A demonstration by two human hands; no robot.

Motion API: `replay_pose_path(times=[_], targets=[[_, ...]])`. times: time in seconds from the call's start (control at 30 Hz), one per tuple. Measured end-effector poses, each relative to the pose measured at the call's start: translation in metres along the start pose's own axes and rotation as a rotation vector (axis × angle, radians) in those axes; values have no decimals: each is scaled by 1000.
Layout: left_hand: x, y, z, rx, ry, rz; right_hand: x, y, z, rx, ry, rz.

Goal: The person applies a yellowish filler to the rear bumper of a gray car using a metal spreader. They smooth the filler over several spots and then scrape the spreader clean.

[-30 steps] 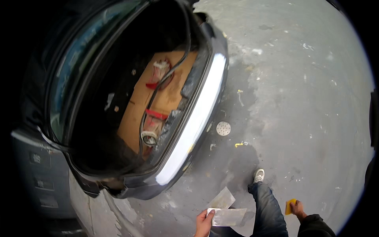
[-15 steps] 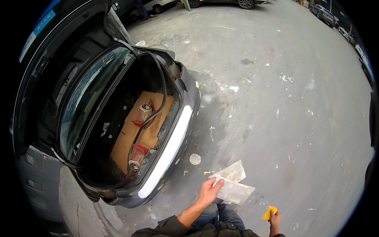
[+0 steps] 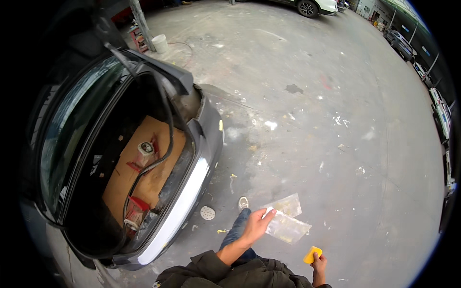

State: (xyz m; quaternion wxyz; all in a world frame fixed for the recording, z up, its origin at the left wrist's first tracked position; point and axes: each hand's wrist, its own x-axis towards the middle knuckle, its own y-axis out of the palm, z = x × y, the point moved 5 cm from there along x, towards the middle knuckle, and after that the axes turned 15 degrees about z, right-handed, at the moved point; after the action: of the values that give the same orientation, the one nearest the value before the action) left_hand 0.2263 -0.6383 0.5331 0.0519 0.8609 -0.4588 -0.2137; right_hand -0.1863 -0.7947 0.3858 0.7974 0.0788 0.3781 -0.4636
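My left hand (image 3: pixel 256 226) holds two pale, translucent sheets (image 3: pixel 287 218) by one corner, out in front of my body over the concrete floor. My right hand (image 3: pixel 318 262) is low at my side, closed on a small yellow block (image 3: pixel 311 254). To my left stands a dark car (image 3: pixel 201 144) with its boot open. Inside the boot lies a sheet of brown cardboard (image 3: pixel 144 177) with a black hose, red fittings and a small canister on it.
A round white disc (image 3: pixel 207 212) lies on the floor beside the car's rear bumper. A white bucket (image 3: pixel 160 43) stands by a post at the back left. Parked cars (image 3: pixel 314 6) line the far edge and the right side. The concrete is stained and speckled.
The view has swung so the car's boot sits farther left and more floor shows. My left hand with the sheets has moved from the lower edge to the right of the bumper.
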Motion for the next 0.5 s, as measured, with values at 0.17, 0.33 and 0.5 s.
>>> replay_pose_path(times=[0.17, 0.33, 0.5], targets=[[107, -15, -80, 19, 24, 93, 58, 5, 87, -207, -36, 41], [200, -27, -111, -50, -73, 161, 102, 23, 156, -77, 39, -85], [301, -35, -132, -230, -109, 192, 142, 49, 167, -64, 247, -46]])
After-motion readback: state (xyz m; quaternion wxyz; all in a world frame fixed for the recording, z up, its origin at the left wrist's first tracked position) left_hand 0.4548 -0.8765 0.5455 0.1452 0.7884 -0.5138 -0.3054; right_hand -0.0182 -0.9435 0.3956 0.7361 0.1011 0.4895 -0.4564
